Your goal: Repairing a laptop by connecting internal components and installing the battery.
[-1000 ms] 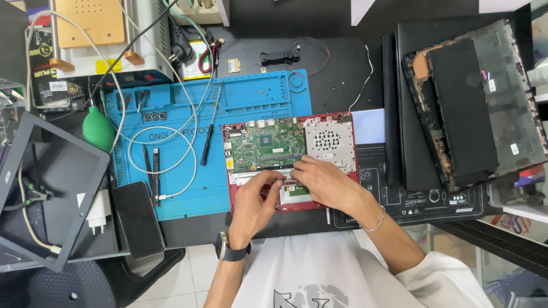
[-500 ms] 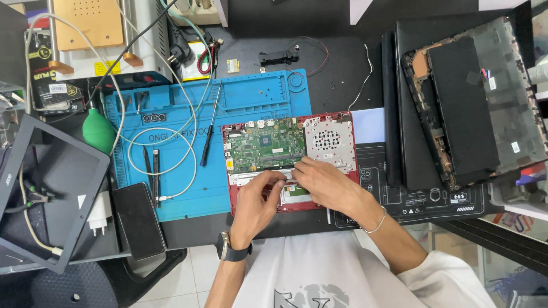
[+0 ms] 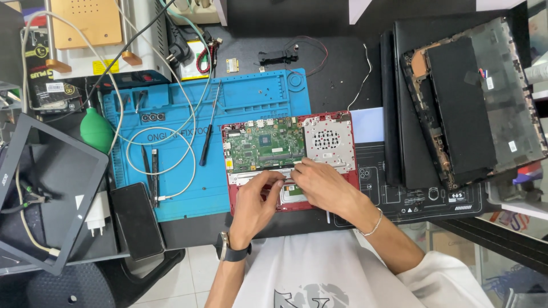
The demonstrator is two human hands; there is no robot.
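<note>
An opened red laptop base (image 3: 349, 172) lies half on a blue work mat (image 3: 251, 94), its green circuit board (image 3: 262, 145) and grey perforated plate (image 3: 328, 140) exposed. My left hand (image 3: 256, 202) rests on the near edge of the base, thumb and fingers pinched at a small part just below the board. My right hand (image 3: 319, 185) meets it from the right, fingertips pressed at the same spot. What lies between the fingers is too small to tell. A watch sits on my left wrist, a thin bracelet on my right.
A black screwdriver (image 3: 208, 128), white cable loop (image 3: 162, 151) and tweezers lie on the mat. A green air blower (image 3: 96, 130), a black phone (image 3: 137, 219) and a tablet frame (image 3: 45, 188) sit left. A dismantled black laptop shell (image 3: 474, 102) lies right. The table edge runs below my wrists.
Both hands stay at the same spot on the laptop base; the fingers have shifted only slightly.
</note>
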